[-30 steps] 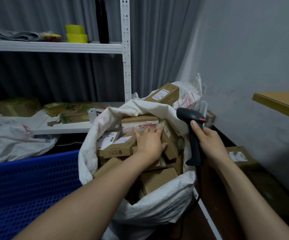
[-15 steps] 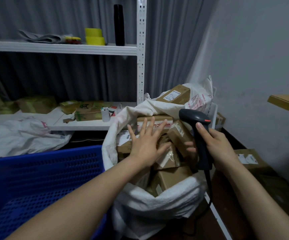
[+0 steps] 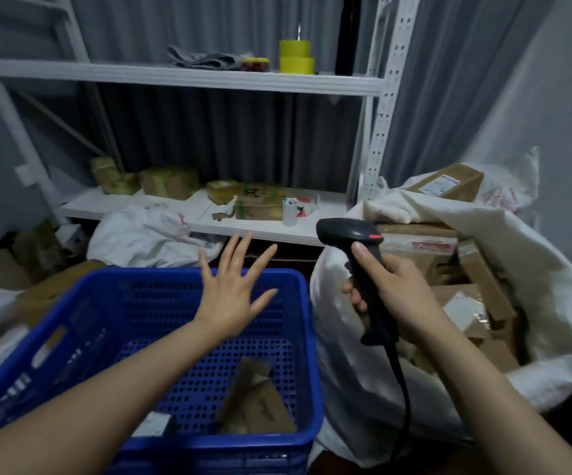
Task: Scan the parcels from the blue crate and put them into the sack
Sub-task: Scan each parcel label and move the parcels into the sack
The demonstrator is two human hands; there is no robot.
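Note:
The blue perforated crate [image 3: 303, 341] stands in front of me at the lower left. On its floor lie a brown cardboard parcel [image 3: 255, 404] and a smaller parcel with a white label [image 3: 152, 425]. My left hand [image 3: 233, 291] hovers over the crate with fingers spread and holds nothing. My right hand [image 3: 392, 289] grips a black barcode scanner [image 3: 359, 250] between the crate and the sack, its cable hanging down. The white sack [image 3: 531, 234] at the right is open and holds several brown parcels [image 3: 479, 275].
A white metal shelf [image 3: 181, 75] stands behind the crate, with yellow tape rolls [image 3: 295, 56] on top and boxes [image 3: 260, 202] on the lower board. A crumpled white bag [image 3: 144, 234] lies below it. Another sack holding a labelled box [image 3: 449, 181] sits behind the open one.
My left hand has left the parcels in the sack and swung left over the blue crate, fingers spread. My view has turned left with it. The scanner stays in my right hand.

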